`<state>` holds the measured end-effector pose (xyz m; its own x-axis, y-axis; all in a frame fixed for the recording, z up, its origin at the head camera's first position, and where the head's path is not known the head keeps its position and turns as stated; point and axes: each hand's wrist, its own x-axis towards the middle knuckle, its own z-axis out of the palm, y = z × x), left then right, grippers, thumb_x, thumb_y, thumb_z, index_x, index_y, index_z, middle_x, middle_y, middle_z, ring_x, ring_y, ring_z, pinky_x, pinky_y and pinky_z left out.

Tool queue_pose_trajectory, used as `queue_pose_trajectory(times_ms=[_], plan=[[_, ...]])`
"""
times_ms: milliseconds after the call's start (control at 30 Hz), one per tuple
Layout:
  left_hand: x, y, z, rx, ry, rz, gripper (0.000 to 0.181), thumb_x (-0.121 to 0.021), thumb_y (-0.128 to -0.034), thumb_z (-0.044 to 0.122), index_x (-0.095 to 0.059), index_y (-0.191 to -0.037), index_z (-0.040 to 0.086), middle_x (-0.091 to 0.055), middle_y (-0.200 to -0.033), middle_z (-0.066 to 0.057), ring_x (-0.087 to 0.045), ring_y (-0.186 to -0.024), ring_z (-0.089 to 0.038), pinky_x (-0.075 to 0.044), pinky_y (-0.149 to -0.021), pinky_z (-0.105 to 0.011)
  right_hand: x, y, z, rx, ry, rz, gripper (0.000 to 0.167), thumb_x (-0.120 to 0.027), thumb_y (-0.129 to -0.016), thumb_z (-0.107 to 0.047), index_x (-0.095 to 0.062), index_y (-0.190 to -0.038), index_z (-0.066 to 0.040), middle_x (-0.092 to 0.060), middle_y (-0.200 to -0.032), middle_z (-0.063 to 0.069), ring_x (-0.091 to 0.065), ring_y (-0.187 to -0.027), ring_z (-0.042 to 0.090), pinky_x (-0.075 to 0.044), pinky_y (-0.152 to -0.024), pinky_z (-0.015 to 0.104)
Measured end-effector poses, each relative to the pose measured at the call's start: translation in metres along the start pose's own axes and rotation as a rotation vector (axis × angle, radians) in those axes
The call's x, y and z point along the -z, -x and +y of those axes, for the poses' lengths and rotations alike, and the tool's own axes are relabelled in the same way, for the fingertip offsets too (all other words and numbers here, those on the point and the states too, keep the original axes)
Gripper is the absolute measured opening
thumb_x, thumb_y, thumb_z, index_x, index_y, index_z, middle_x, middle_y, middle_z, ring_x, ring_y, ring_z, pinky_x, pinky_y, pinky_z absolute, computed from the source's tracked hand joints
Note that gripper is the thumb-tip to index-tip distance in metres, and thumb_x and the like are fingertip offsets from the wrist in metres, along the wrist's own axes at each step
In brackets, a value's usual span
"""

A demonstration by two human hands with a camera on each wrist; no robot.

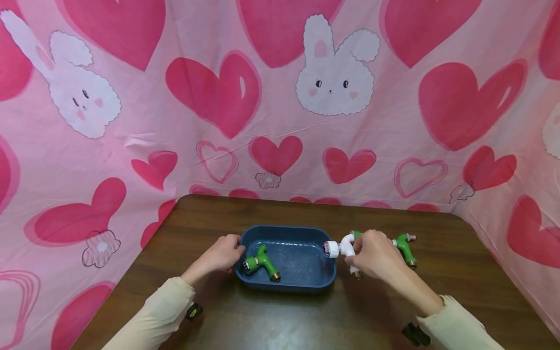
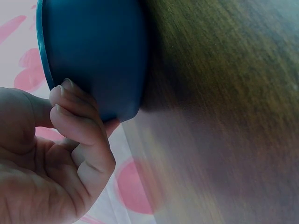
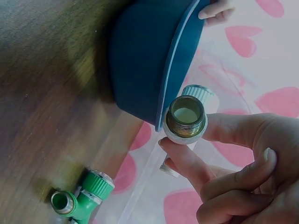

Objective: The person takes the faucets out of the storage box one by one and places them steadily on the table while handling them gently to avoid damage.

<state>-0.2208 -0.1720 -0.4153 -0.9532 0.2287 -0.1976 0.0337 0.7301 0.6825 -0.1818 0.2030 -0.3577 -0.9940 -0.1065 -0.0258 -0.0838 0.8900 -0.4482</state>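
My left hand (image 1: 224, 253) grips the left end of a dark blue plastic basin (image 1: 286, 288); in the left wrist view its curled fingers (image 2: 81, 116) lie against the outer wall near the rim. Inside the basin, at the left, lies a green tap (image 1: 264, 262) with a brass threaded end. My right hand (image 1: 379, 255) pinches a white tap (image 1: 347, 245) between thumb and fingers at the basin's right rim. Its ribbed white cap reaches over that rim. The right wrist view looks into the white tap's open brass thread (image 3: 186, 116).
On the table (image 1: 280, 321), right of my right hand, lies another green tap (image 1: 406, 250). A bit of green (image 1: 356, 235) shows behind the hand; whether it belongs to a separate tap I cannot tell. A pink heart-patterned cloth (image 1: 297, 126) hangs around the table.
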Motion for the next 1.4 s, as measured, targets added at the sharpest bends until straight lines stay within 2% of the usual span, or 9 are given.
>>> queue_pose_trajectory(times_ms=[367,533,733,833,1000,1200,1400], plan=[[0.001,0.0,0.0,0.006,0.002,-0.006,0.02,-0.058,-0.1082,0.01,-0.064,-0.12,-0.004,-0.058,-0.066,-0.011,-0.054,-0.044,-0.019,-0.049,-0.046,-0.028,0.0,0.002,0.008,-0.031,0.01,0.001,0.02,-0.091,-0.08,-0.021,-0.078,-0.084,-0.006,-0.061,-0.067,0.001,-0.052,-0.064,0.021,-0.044,-0.053,0.034],[0.0,-0.001,-0.002,0.013,0.006,-0.008,0.02,-0.058,-0.1082,0.011,-0.064,-0.121,-0.003,-0.059,-0.067,-0.011,-0.054,-0.044,-0.019,-0.049,-0.046,-0.029,-0.001,0.004,0.011,-0.02,0.009,0.01,0.018,-0.091,-0.08,-0.021,-0.077,-0.079,-0.009,-0.057,-0.06,-0.002,-0.05,-0.062,0.021,-0.04,-0.052,0.034],[-0.002,-0.004,-0.004,0.015,0.015,-0.015,0.02,-0.058,-0.1083,0.011,-0.064,-0.121,-0.003,-0.059,-0.067,-0.011,-0.053,-0.044,-0.019,-0.047,-0.045,-0.027,-0.001,0.007,0.016,-0.036,-0.005,0.009,0.019,-0.091,-0.08,-0.021,-0.077,-0.077,-0.009,-0.057,-0.06,-0.002,-0.049,-0.059,0.019,-0.04,-0.052,0.033],[-0.002,-0.004,-0.004,0.009,0.016,-0.013,0.019,-0.058,-0.1082,0.011,-0.064,-0.12,-0.003,-0.059,-0.066,-0.011,-0.053,-0.043,-0.019,-0.047,-0.045,-0.027,-0.002,0.009,0.02,-0.031,-0.008,0.01,0.023,-0.09,-0.081,-0.022,-0.072,-0.069,-0.012,-0.049,-0.055,-0.005,-0.043,-0.055,0.015,-0.033,-0.05,0.03],[-0.001,-0.004,-0.003,0.004,0.011,-0.005,0.019,-0.058,-0.108,0.011,-0.063,-0.119,-0.003,-0.059,-0.066,-0.011,-0.053,-0.043,-0.018,-0.047,-0.044,-0.028,-0.003,0.012,0.024,-0.007,0.004,0.035,0.04,-0.089,-0.081,-0.022,-0.058,-0.057,-0.015,-0.031,-0.055,-0.009,-0.03,-0.054,0.011,-0.022,-0.051,0.028],[-0.002,-0.004,-0.003,0.01,0.01,-0.008,0.02,-0.058,-0.1082,0.011,-0.063,-0.121,-0.003,-0.059,-0.067,-0.011,-0.053,-0.043,-0.018,-0.047,-0.045,-0.027,-0.005,0.014,0.03,0.006,-0.007,0.044,0.037,-0.089,-0.081,-0.021,-0.061,-0.058,-0.017,-0.035,-0.055,-0.01,-0.034,-0.056,0.011,-0.024,-0.051,0.028],[-0.001,-0.004,-0.004,0.011,0.014,-0.007,0.02,-0.058,-0.1082,0.012,-0.063,-0.121,-0.003,-0.059,-0.068,-0.011,-0.054,-0.044,-0.02,-0.047,-0.045,-0.028,-0.007,0.015,0.036,0.022,-0.002,0.055,0.043,-0.088,-0.081,-0.02,-0.055,-0.054,-0.016,-0.029,-0.055,-0.011,-0.029,-0.054,0.009,-0.019,-0.051,0.026]])
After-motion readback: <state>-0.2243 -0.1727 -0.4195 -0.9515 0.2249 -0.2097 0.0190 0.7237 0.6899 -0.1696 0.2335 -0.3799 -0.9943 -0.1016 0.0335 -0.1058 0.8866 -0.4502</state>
